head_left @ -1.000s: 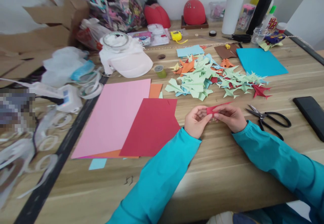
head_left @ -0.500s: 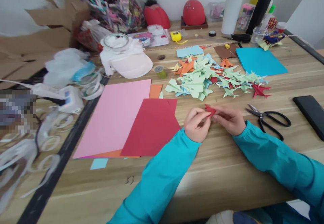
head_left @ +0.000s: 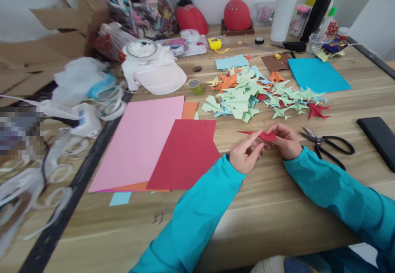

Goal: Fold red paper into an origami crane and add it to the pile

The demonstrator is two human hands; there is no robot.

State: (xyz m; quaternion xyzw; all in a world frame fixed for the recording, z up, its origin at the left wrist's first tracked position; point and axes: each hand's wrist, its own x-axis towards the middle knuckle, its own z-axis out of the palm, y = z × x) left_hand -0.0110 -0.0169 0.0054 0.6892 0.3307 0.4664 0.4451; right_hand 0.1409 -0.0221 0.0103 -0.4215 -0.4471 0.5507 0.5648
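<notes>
A small folded red paper piece (head_left: 268, 136), with a thin point sticking out to the left, is held above the wooden table. My right hand (head_left: 286, 141) pinches its right end between thumb and fingers. My left hand (head_left: 245, 153) has its fingers closed about the left part, partly covering it. Beyond my hands lies a heap of folded paper shapes (head_left: 240, 94), mostly pale green, with orange, blue and red ones among them. Black-handled scissors (head_left: 322, 141) lie partly open to the right of my right hand. Red paper sheets (head_left: 185, 153) lie left of my left hand.
Under the red sheets is a pink sheet (head_left: 142, 141). A black phone (head_left: 378, 139) lies at the right. Blue paper (head_left: 317, 75) and a paper roll (head_left: 284, 14) are at the back right. A spool (head_left: 195, 86), plastic bags and a cardboard box (head_left: 46, 59) occupy the left side.
The red paper piece has been turned, and its thin point now shows extending left. My right hand has shifted slightly up, and my left fingers have spread a little along the paper.
</notes>
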